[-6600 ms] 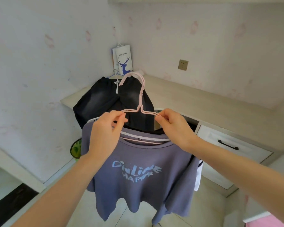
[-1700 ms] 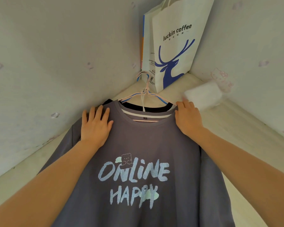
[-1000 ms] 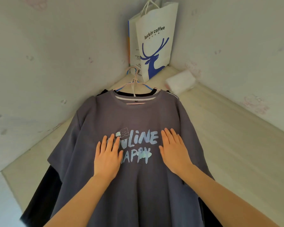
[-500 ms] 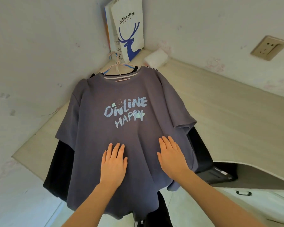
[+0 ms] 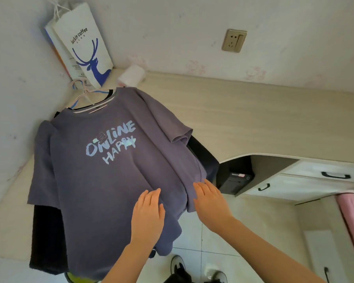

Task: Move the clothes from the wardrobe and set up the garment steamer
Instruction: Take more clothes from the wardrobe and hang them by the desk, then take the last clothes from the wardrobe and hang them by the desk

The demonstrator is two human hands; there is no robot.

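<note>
A purple T-shirt (image 5: 102, 170) printed "ONLINE HAPPY" lies flat on the beige desk (image 5: 253, 123), on its pink hanger (image 5: 80, 92), with its hem draped over the desk's front edge. Black clothes (image 5: 45, 237) lie underneath and stick out at its left and right. My left hand (image 5: 148, 213) lies flat with straight fingers on the shirt's lower part. My right hand (image 5: 209, 198) is also flat, its fingers touching the shirt's lower right edge. No steamer is in view.
A white paper bag (image 5: 84, 43) with a blue deer stands in the desk's back corner beside a white roll (image 5: 132, 75). A wall socket (image 5: 234, 40) is above the desk. White drawers (image 5: 307, 180) and a black box (image 5: 236, 176) sit under it at right.
Both hands have slid down the shirt from its shoulders, across the print, to the hem. The view has pulled back and tilted, showing the desk's front edge and floor.
</note>
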